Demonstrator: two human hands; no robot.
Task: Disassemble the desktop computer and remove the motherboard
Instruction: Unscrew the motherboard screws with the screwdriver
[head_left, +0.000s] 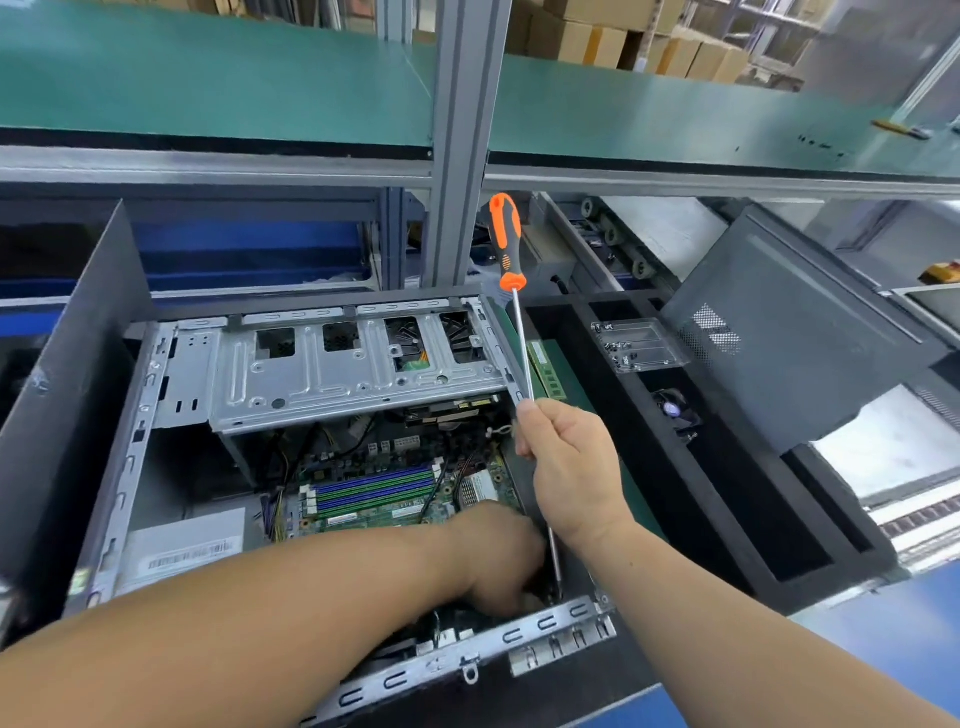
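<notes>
1. The desktop computer case (156, 415) lies open on the table, side panel off; the motherboard (384, 493) sits inside it, low in the chassis, with blue and green memory slots showing; a silver drive cage (353, 369) spans the case above the board.
2. The right hand (566, 462) is raised over the case's right edge; its fingers are clamped on the metal shaft of a long screwdriver (522, 343), whose orange and black handle points up and away while the tip reaches down into the near right corner of the case.
3. The left hand (498, 556) reaches into that same corner, beside the screwdriver's tip; its fingers are hidden behind the back of the hand, so I cannot tell whether they hold anything.
4. Right of the case stands a black compartment tray (727, 519); a clear plastic screw box (641, 345) rests on it; a green memory stick (545, 369) lies between case and tray.
</notes>
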